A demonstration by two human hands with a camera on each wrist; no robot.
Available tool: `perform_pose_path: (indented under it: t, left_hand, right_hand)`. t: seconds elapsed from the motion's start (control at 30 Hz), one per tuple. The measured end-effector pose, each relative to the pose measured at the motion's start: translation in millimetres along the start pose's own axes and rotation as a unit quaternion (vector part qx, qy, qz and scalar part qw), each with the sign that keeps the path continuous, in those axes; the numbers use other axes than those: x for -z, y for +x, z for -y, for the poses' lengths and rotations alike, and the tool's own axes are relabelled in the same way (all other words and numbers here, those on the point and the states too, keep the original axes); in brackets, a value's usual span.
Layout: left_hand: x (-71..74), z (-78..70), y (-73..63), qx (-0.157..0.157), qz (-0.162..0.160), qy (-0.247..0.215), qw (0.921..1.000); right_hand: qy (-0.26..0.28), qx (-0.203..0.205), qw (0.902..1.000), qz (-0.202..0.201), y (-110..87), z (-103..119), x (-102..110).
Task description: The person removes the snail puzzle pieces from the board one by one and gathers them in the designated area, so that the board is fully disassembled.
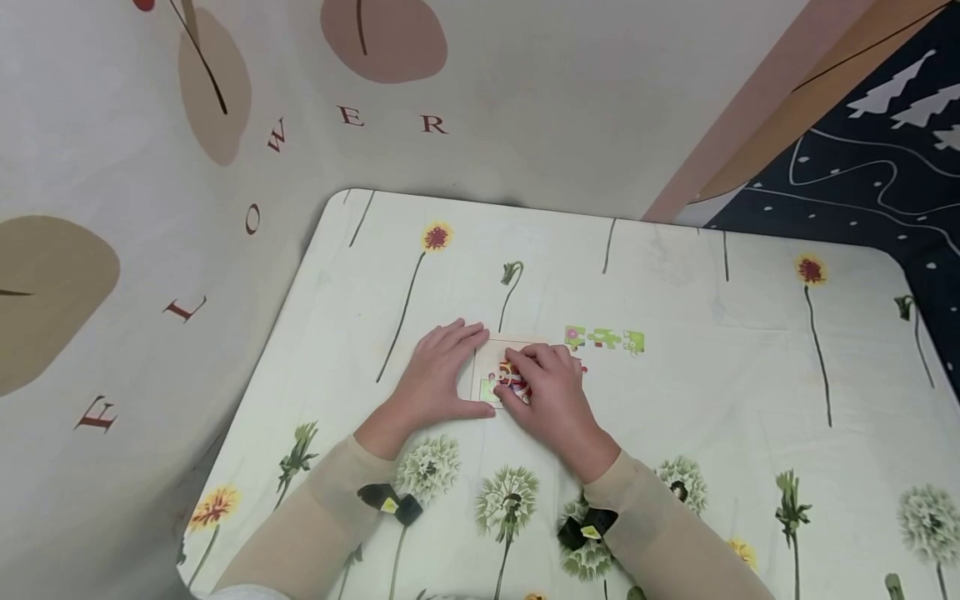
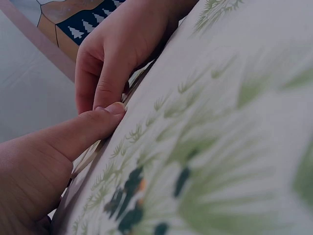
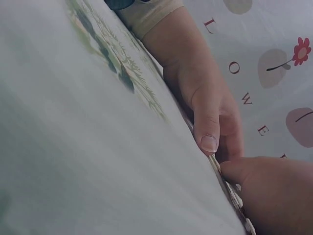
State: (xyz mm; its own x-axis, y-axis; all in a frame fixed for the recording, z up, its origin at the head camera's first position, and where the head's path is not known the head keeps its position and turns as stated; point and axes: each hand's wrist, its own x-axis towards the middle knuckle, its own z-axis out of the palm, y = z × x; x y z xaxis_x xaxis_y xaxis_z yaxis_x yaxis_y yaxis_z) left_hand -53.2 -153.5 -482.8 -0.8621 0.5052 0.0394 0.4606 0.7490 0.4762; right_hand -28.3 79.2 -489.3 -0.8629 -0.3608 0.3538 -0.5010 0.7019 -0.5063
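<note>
A small jigsaw board [image 1: 486,354] with a pale border lies flat on the table, with a green corner piece [image 1: 489,390] in its lower left. My left hand [image 1: 438,377] steadies the board's left side, its fingers straight at the top corner and its thumb along the near edge. Over the board, my right hand [image 1: 551,398] has its thumb and index finger on either side of a red and yellow puzzle piece [image 1: 512,373]. The right palm and fingers hide much of the board's right part. In the left wrist view the left thumb [image 2: 93,127] touches the board edge.
Several loose green puzzle pieces [image 1: 603,338] lie in a row right of the board. A flower-print cloth [image 1: 712,358] covers the table. Beyond the far and left edges stands a pale wall covering [image 1: 525,125] with letters.
</note>
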Motion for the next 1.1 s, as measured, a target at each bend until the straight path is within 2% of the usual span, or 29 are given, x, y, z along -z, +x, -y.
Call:
perform_pose_path:
  t: [0.4, 0.67, 0.9, 1.1]
  left_hand:
    - [0.7, -0.3, -0.4, -0.006, -0.007, 0.002, 0.9999]
    - [-0.4, 0.6, 0.2, -0.009, -0.011, 0.002, 0.9999]
    - [-0.7, 0.1, 0.2, -0.003, -0.005, -0.001, 1.0]
    - [-3.4, 2.4, 0.5, -0.003, -0.003, 0.004, 1.0]
  right_hand:
    - [-0.014, 0.024, 0.9996, -0.008, -0.6, -2, 1]
    - [0.001, 0.003, 0.9999, -0.012, -10.2, -8, 10]
    - [0.007, -0.047, 0.9988, -0.005, -17.3, -15, 19]
    - [0.009, -0.036, 0.9989, -0.028, -19.9, -18, 22]
